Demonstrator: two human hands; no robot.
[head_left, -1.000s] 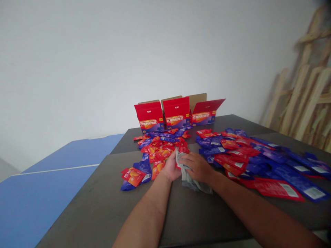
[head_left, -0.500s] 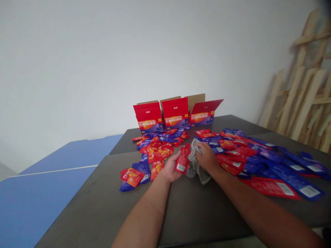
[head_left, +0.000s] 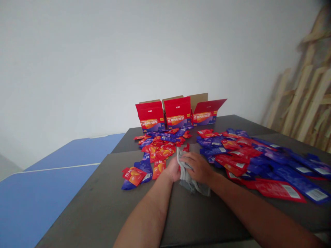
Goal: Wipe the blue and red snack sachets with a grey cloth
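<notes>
Over the dark table my left hand (head_left: 173,170) holds a red pouch (head_left: 186,148), of which mainly the spout end shows; the rest is behind cloth and fingers. My right hand (head_left: 198,167) is closed on a grey cloth (head_left: 190,184) and presses it against the pouch. The cloth's loose end hangs toward the table. To the left of my hands lie red and blue pouches (head_left: 161,153), a few of them nearer me (head_left: 133,176). A larger heap of pouches (head_left: 240,153) spreads to the right.
Three red printed cartons (head_left: 152,120) with raised flaps stand in a row at the back of the dark table (head_left: 103,206). A blue table (head_left: 64,182) with white lines adjoins on the left. Wooden slats (head_left: 300,103) lean by the wall at right.
My right hand has brought the grey cloth leftward over the red pouch, covering most of it, including its label. My left hand keeps its hold. The view has shifted slightly.
</notes>
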